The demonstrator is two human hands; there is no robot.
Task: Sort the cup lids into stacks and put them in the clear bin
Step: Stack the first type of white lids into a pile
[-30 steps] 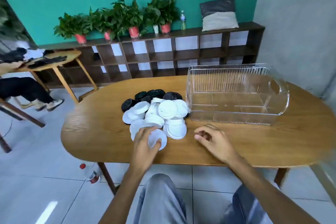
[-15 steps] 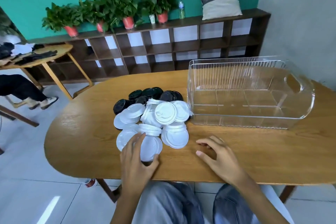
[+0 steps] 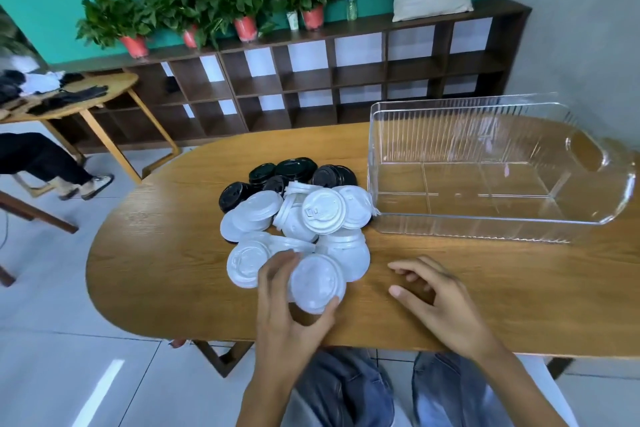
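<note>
A heap of cup lids lies on the wooden table [image 3: 166, 274]: white lids [image 3: 322, 211] at the front, black lids [image 3: 294, 172] behind them. My left hand [image 3: 291, 308] grips the nearest white lid [image 3: 317, 282] between thumb and fingers at the heap's near edge. My right hand [image 3: 440, 302] rests on the table to the right of the heap with loosely curled fingers and holds nothing. The clear bin [image 3: 485, 225] stands right of the heap, with nothing inside it.
A dark cubby shelf [image 3: 346, 80] with potted plants [image 3: 214, 7], a bottle and a cushion runs along the green wall. At the left stands a second table [image 3: 86, 97] with a seated person's legs [image 3: 45, 163] beside it. My knees show under the table's near edge.
My left hand has closed round the nearest white lid and tilted it up. The view moved closer to the table. My right hand stays on the table.
</note>
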